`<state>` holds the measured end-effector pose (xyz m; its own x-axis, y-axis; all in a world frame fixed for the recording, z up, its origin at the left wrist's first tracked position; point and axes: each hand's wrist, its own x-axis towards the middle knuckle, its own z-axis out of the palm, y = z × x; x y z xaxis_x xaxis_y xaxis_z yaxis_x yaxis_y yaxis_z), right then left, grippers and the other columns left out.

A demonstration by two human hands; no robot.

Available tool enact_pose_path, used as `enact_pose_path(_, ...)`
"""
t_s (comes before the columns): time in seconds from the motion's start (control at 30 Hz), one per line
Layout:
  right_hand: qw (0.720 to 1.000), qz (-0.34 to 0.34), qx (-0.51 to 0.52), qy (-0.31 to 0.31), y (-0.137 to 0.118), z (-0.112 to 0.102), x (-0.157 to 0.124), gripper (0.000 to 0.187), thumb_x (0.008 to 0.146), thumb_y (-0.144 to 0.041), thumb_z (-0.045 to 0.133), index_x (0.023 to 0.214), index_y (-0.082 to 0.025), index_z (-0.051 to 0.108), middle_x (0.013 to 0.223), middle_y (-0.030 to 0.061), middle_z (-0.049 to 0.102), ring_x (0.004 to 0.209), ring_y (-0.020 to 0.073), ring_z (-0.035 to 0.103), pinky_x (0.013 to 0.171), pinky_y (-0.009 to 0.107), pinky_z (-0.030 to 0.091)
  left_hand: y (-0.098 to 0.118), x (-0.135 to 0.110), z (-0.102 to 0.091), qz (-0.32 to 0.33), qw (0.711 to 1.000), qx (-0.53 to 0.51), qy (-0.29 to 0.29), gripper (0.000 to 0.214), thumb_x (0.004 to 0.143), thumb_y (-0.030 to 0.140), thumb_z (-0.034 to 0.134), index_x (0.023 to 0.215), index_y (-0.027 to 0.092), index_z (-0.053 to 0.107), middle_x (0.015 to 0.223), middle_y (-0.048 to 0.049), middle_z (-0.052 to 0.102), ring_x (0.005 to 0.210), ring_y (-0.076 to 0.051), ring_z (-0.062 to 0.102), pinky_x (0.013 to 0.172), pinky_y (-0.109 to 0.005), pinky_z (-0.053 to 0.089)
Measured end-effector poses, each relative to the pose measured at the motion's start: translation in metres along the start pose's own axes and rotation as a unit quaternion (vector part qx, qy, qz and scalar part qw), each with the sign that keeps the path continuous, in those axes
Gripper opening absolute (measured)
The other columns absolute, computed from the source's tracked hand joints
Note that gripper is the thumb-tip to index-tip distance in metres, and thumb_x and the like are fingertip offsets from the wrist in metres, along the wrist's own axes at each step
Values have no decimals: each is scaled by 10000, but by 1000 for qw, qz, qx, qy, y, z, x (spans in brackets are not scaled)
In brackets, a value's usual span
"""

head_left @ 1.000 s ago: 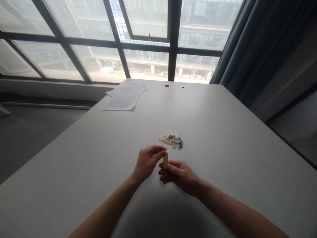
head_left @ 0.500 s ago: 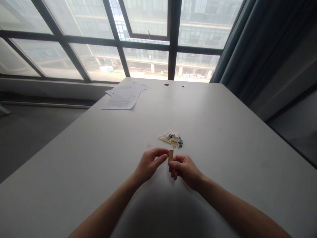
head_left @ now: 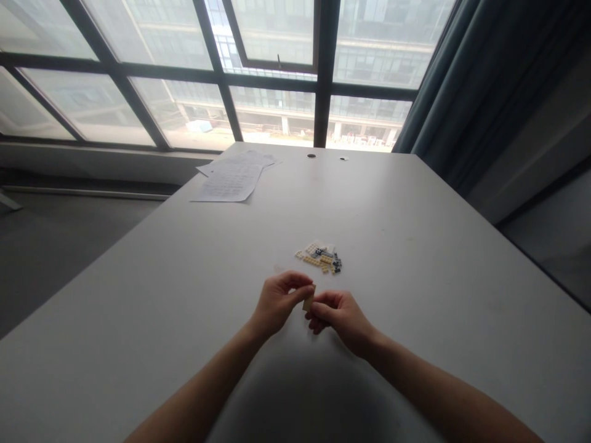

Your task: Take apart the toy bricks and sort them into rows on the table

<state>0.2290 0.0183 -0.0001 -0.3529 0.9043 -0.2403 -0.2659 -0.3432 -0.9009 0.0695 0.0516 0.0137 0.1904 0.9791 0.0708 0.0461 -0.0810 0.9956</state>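
A small tan toy building plate [head_left: 308,303] is pinched between both hands above the near part of the table. My left hand [head_left: 280,301] grips its upper end between thumb and fingers. My right hand [head_left: 336,315] closes on its lower right side, with the other fingers curled below. The fingertips cover part of the plate. Just beyond the hands lies a loose pile of building bricks [head_left: 323,256] in white, tan, grey and dark colours.
The white table [head_left: 415,258] stretches to the windows. Printed paper sheets [head_left: 233,181] lie at its far left. Two round cable holes, one a dark hole [head_left: 311,156], sit near the far edge. A dark curtain [head_left: 438,92] hangs at right.
The tan plate has tilted and shifted slightly left. My left thumb and fingers have closed on its upper end, and my right hand has moved a little left with it.
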Motion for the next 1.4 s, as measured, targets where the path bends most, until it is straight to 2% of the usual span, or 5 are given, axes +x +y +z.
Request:
enact_pose_path(0.17,1000,10,-7,17,-1,-1,1,283,700,-384,728,765,-113,680,649,37,662,526,118,601,513,237,485,3,1,-11,81,986,139,-52,220,822,353,624,941,176,678,905,-60,696,842,-184,638,771,-320,518)
enact_pose_path(0.3,999,7,-20,25,-3,-3,2,259,690,-368,712,695,-119,642,585,15,631,469,101,560,467,221,457,5,-1,-25,201,922,304,-130,522,707,409,748,1172,227,595,1168,-90,614,1099,-237,541,958,-394,447)
enact_pose_path(0.7,984,-14,-171,56,7,-7,3,224,776,-355,594,739,-138,637,588,0,595,438,106,519,409,229,434,-4,-7,-39,267,841,459,-106,393,756,379,685,1099,217,585,1164,-84,613,1154,-253,495,976,-407,384)
enact_pose_path(0.97,876,-169,-425,152,-8,-24,8,126,792,-259,612,849,-181,692,729,15,664,599,120,557,604,246,455,-31,-2,-84,156,838,513,-106,419,770,441,646,1144,259,603,1283,-61,566,1276,-296,406,1056,-483,313)
enact_pose_path(1.4,690,-190,-682,150,-32,-30,56,213,886,-243,537,1041,-253,683,987,49,631,785,170,594,680,263,421,-36,-1,-87,135,847,500,-117,500,782,423,635,1245,244,570,1357,-96,516,1333,-322,351,1093,-569,239)
